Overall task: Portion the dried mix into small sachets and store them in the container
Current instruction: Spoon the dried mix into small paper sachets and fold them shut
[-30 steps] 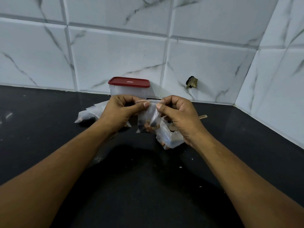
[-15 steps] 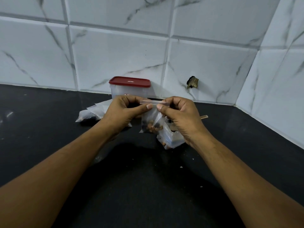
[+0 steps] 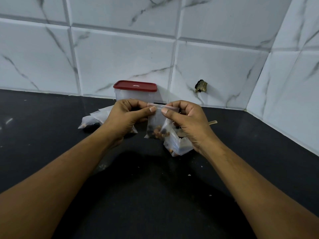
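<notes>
Left hand point(image 3: 124, 118) and right hand point(image 3: 188, 121) still pinch the sachet point(image 3: 156, 125) by its top strip, now pulled straight.

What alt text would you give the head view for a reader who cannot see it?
The left hand and right hand pinch the top strip of a small clear sachet holding dried mix, above a black counter. Behind stands a red-lidded container, shut, by a tiled wall; other filled sachets lie at left.
</notes>
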Motion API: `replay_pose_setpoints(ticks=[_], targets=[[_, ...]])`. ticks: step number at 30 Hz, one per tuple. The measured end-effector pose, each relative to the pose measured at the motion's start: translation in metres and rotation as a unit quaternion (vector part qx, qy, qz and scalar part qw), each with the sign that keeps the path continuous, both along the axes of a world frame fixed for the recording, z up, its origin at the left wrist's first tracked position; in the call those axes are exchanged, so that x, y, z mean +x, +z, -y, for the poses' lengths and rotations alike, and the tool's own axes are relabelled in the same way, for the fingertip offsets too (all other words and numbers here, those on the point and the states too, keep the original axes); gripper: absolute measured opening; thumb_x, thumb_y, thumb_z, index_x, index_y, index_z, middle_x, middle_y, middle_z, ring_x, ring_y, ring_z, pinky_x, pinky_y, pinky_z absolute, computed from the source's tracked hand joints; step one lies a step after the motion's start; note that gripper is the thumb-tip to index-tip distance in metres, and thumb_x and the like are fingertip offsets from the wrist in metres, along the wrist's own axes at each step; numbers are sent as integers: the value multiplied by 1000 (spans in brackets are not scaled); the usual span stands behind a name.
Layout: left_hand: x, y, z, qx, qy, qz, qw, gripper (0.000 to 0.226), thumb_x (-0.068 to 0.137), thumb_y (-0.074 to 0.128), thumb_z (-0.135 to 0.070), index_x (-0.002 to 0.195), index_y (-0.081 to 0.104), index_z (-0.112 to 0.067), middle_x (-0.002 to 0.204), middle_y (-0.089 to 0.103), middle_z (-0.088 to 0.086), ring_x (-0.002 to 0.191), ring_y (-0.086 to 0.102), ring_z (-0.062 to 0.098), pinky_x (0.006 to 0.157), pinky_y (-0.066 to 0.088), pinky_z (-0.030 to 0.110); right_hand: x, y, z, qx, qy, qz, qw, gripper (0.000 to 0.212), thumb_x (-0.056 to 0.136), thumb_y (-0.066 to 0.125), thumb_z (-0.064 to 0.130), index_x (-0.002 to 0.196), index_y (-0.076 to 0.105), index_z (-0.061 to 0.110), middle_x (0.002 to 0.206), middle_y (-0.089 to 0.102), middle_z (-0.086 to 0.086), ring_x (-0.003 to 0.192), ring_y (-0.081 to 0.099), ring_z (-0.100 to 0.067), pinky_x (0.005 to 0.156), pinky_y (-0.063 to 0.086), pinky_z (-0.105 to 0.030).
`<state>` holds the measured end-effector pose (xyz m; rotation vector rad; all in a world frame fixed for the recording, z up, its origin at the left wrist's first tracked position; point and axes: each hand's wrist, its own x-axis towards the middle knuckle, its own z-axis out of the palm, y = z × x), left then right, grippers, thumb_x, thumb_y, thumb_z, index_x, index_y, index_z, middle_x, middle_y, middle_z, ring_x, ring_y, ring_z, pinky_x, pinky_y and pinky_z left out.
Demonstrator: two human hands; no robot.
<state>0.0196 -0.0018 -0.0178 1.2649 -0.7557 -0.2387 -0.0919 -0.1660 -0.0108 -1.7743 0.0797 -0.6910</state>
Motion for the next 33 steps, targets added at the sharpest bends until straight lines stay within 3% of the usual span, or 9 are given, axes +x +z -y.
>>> replay_pose_setpoints(ticks=[4, 7, 10, 13, 18, 23, 29, 31, 33], targets=[[-3, 0, 1, -5, -9, 3, 1000, 5, 76, 79, -16, 73, 75, -17, 88, 78, 8, 82, 75, 18, 71, 62, 26, 1, -1, 0, 2, -3, 3, 1000, 2, 92, 78, 13, 92, 76, 12, 70, 70, 11, 64, 62, 3, 62, 49, -15], [-3, -1, 1, 10, -3, 27, 1000, 2, 82, 77, -15, 84, 78, -15, 93, 78, 11, 85, 74, 19, 76, 63, 28, 1, -1, 0, -6, -10, -1, 1000, 2, 92, 77, 14, 91, 76, 13, 69, 70, 11, 64, 61, 3, 63, 50, -16], [-4, -2, 1, 30, -13, 43, 999, 22, 84, 76, -15, 104, 76, -5, 102, 78, 14, 92, 75, 19, 78, 63, 28, 1, -1, 2, -23, -18, -7, 1000, 2, 93, 76, 16, 92, 76, 14, 73, 70, 9, 69, 62, -1, 67, 51, -19], [-6, 0, 1, 41, -10, 49, 998, 14, 85, 76, -12, 98, 78, -9, 95, 80, 9, 85, 75, 16, 73, 63, 25, 2, -2, 2, -31, -12, -9, 999, 1, 92, 77, 16, 92, 76, 15, 76, 72, 9, 72, 64, 0, 70, 51, -19], [-5, -1, 1, 30, 1, 28, 999, 9, 76, 80, -21, 84, 81, -16, 97, 77, 21, 93, 66, 35, 89, 56, 51, 3, -2, 0, -23, -5, -2, 1000, 5, 92, 78, 16, 96, 77, 13, 73, 72, 11, 69, 63, 3, 68, 50, -17], [-3, -2, 1, 20, -12, 18, 1000, 14, 77, 79, -19, 86, 73, -9, 102, 74, 20, 92, 70, 26, 86, 60, 39, 2, -1, 0, 2, 1, 0, 1000, 6, 92, 77, 13, 97, 76, 10, 71, 69, 9, 64, 60, 1, 63, 49, -15], [-5, -4, 4, 46, -14, 52, 997, 13, 90, 74, -14, 99, 73, -6, 92, 78, 7, 81, 74, 13, 67, 58, 21, 2, -2, 1, -33, -12, -13, 999, 2, 94, 74, 14, 93, 75, 14, 72, 70, 11, 68, 61, 2, 69, 49, -20], [-5, -2, 2, 53, -10, 60, 997, 20, 83, 76, -22, 98, 74, -9, 93, 78, 5, 86, 73, 15, 73, 60, 28, 2, -2, 2, -40, -9, -18, 999, 2, 95, 74, 14, 95, 75, 13, 75, 72, 8, 72, 63, -1, 73, 51, -24], [-3, -2, 1, 58, -3, 56, 997, 22, 79, 78, -26, 94, 75, -10, 95, 77, 10, 91, 69, 26, 84, 59, 43, 2, -2, 1, -42, -5, -20, 999, 3, 95, 74, 14, 96, 76, 13, 78, 73, 6, 74, 65, -2, 75, 51, -25]])
